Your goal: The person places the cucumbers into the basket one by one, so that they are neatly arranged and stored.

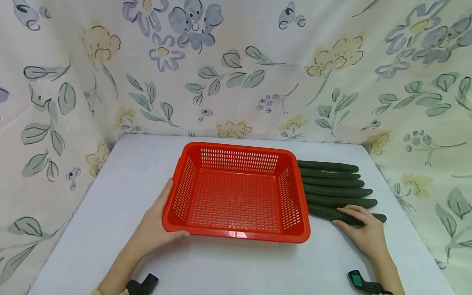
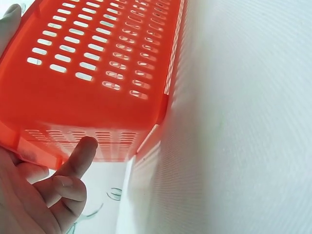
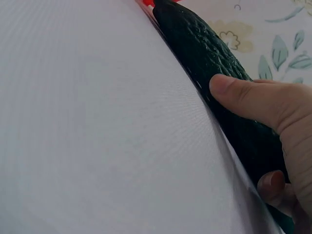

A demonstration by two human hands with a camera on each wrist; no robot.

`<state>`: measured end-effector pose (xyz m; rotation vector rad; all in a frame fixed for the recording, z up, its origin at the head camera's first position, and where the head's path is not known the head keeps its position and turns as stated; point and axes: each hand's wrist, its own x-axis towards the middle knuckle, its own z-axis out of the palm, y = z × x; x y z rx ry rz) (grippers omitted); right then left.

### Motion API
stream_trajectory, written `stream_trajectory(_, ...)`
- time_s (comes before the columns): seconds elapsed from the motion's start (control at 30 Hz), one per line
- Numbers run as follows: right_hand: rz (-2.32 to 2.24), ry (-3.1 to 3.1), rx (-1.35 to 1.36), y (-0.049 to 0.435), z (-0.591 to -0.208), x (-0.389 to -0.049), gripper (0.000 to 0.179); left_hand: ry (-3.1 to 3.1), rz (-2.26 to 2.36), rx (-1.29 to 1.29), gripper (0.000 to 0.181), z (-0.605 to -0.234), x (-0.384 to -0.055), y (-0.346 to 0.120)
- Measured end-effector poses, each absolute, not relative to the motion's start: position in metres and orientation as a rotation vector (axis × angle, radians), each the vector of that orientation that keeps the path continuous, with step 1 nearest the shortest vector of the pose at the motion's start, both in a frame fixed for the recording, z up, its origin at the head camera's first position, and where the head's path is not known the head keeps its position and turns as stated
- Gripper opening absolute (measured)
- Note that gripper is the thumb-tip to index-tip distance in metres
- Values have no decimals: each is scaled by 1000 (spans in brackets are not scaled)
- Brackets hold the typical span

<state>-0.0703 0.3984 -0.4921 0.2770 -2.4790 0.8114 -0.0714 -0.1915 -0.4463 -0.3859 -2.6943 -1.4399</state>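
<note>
A red plastic basket [image 1: 236, 196] with slotted walls stands in the middle of the white table, with nothing inside it. My left hand [image 1: 155, 225] grips its near left corner, thumb along the front rim and fingers at the left side. In the left wrist view, one finger lies against the slotted wall of the basket [image 2: 83, 107]. To the right of the basket lie several dark green cucumbers [image 1: 337, 191] side by side. My right hand [image 1: 363, 231] holds the nearest cucumber [image 1: 321, 212] between thumb and fingers. That cucumber [image 3: 195, 48] rests along the table in the right wrist view.
The white table [image 1: 121, 172] is bordered at the back and sides by a flower-printed cloth [image 1: 236, 102]. The cucumbers' left ends lie close against or under the basket's right side. Dark devices are strapped to both wrists.
</note>
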Motion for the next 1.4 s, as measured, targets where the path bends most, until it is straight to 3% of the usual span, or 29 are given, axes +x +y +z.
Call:
stream_trajectory(0.9,781,-2521,217,398,-490,-66,46,-2671,-1435,-374,141,-448,-72,-189)
stream_trajectory(1.4,746,-2474,206,396,-471,-64,50,-2688,-1437,-356,139,-448,-70,-189)
